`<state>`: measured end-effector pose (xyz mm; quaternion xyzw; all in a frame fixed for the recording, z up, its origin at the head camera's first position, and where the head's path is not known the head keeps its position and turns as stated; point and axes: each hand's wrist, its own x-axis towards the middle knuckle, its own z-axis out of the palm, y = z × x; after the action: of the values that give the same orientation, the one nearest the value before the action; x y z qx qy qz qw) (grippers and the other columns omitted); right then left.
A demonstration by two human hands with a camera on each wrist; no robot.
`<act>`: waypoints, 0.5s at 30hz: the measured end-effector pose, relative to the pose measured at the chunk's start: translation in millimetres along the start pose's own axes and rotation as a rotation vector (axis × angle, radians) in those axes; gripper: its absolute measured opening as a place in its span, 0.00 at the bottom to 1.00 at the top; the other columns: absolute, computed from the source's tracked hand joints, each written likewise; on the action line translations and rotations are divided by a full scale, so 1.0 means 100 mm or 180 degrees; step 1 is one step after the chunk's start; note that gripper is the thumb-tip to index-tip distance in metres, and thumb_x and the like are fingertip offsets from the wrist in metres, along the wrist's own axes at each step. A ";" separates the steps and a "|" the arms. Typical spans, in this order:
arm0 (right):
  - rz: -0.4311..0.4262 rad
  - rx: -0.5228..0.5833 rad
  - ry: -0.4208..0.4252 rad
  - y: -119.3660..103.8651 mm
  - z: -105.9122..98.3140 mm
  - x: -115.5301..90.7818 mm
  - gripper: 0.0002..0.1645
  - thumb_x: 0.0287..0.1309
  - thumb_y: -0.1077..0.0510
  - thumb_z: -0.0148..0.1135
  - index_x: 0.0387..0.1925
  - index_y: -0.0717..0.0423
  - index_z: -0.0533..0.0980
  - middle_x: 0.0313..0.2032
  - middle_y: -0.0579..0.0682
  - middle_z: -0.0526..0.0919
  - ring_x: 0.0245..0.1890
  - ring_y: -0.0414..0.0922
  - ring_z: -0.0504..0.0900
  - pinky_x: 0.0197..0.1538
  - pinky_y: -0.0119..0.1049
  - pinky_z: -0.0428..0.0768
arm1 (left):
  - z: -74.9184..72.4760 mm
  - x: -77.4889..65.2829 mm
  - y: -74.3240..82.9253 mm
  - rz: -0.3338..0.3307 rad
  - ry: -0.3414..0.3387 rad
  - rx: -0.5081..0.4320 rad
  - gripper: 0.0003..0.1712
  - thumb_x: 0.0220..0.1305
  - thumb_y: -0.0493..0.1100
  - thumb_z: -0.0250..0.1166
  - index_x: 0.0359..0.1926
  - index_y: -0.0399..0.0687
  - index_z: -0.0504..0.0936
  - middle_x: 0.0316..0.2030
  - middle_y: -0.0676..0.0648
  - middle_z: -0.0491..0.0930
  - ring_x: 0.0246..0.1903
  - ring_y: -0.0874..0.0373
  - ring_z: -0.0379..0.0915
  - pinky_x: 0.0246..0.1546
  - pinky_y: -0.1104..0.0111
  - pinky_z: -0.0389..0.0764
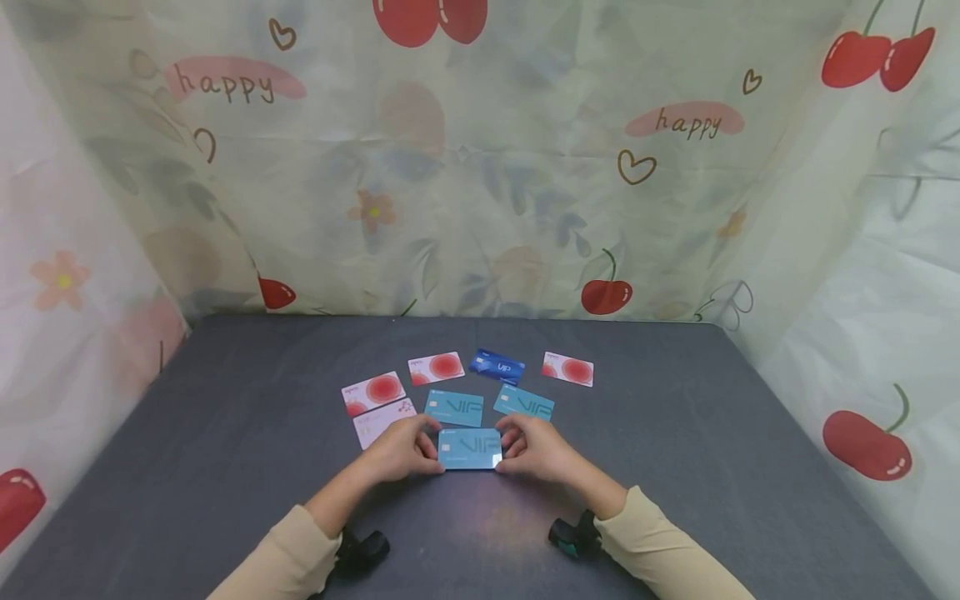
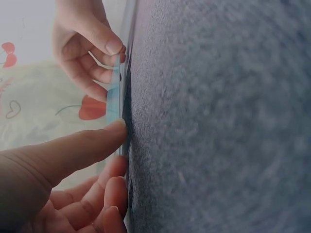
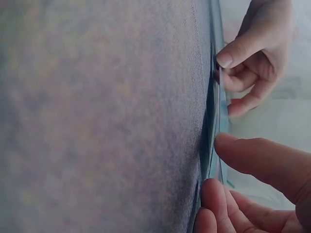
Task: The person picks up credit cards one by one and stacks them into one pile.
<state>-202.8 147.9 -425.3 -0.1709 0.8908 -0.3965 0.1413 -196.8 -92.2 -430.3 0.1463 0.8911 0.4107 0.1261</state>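
Observation:
A light blue VIP card (image 1: 469, 449) lies face up between my two hands, close over the dark cloth. My left hand (image 1: 397, 450) pinches its left end with thumb and fingers. At the opposite end my right hand (image 1: 542, 450) does the same. Seen edge-on in the left wrist view, the card (image 2: 112, 107) shows as a thin strip between both thumbs. In the right wrist view, the right thumb (image 3: 252, 153) presses near the card's edge. Just behind are two more light blue VIP cards (image 1: 454, 408), (image 1: 525, 402), the right one partly covered by my right hand.
A pale pink card (image 1: 381, 419) and a red-circle card (image 1: 373, 393) lie at the left. Farther back are another red-circle card (image 1: 437, 367), a dark blue VIP card (image 1: 497, 367) and a third red-circle card (image 1: 568, 369). Patterned curtains (image 1: 465, 208) surround the dark table (image 1: 675, 467).

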 end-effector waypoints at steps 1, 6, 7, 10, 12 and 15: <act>0.0004 -0.0009 -0.0007 0.00 0.00 0.00 0.30 0.43 0.63 0.72 0.50 0.65 0.72 0.35 0.53 0.78 0.30 0.39 0.77 0.36 0.29 0.80 | 0.00 0.00 0.00 0.0014 0.0015 0.0027 0.30 0.45 0.38 0.74 0.51 0.35 0.74 0.24 0.50 0.78 0.23 0.62 0.71 0.25 0.74 0.73; 0.0005 -0.0045 -0.0074 0.01 -0.01 0.00 0.30 0.44 0.62 0.72 0.50 0.64 0.72 0.35 0.52 0.78 0.30 0.40 0.77 0.36 0.30 0.80 | 0.03 0.01 0.03 0.0028 0.0114 0.0158 0.29 0.42 0.38 0.76 0.47 0.36 0.76 0.26 0.49 0.76 0.25 0.61 0.68 0.25 0.74 0.71; 0.0006 -0.0046 -0.0083 0.01 -0.01 0.00 0.30 0.44 0.62 0.72 0.50 0.64 0.72 0.35 0.51 0.77 0.30 0.40 0.77 0.37 0.30 0.80 | 0.03 0.00 0.03 0.0023 0.0125 0.0178 0.28 0.41 0.38 0.76 0.46 0.36 0.76 0.26 0.49 0.76 0.25 0.60 0.68 0.25 0.74 0.71; 0.0003 -0.0043 -0.0096 0.01 -0.01 0.00 0.30 0.44 0.62 0.72 0.50 0.65 0.72 0.34 0.51 0.77 0.31 0.41 0.77 0.37 0.31 0.80 | 0.04 0.00 0.03 0.0001 0.0149 0.0228 0.28 0.41 0.38 0.76 0.45 0.37 0.77 0.26 0.49 0.75 0.26 0.60 0.68 0.26 0.73 0.70; -0.0001 -0.0049 -0.0094 0.01 0.00 0.00 0.30 0.44 0.62 0.72 0.50 0.65 0.71 0.34 0.51 0.77 0.31 0.41 0.77 0.37 0.31 0.80 | 0.05 0.00 0.03 -0.0019 0.0155 0.0264 0.28 0.40 0.39 0.76 0.45 0.38 0.77 0.27 0.49 0.75 0.26 0.60 0.67 0.27 0.73 0.70; -0.0003 -0.0071 -0.0079 0.01 0.00 0.00 0.30 0.43 0.62 0.72 0.49 0.65 0.71 0.34 0.51 0.77 0.30 0.41 0.77 0.37 0.32 0.80 | 0.05 0.00 0.03 -0.0042 0.0164 0.0317 0.28 0.40 0.39 0.76 0.45 0.39 0.77 0.28 0.48 0.75 0.27 0.60 0.68 0.28 0.72 0.71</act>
<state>-203.1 147.8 -426.0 -0.1777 0.8933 -0.3845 0.1502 -194.9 -86.7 -431.3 0.1359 0.9143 0.3686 0.0985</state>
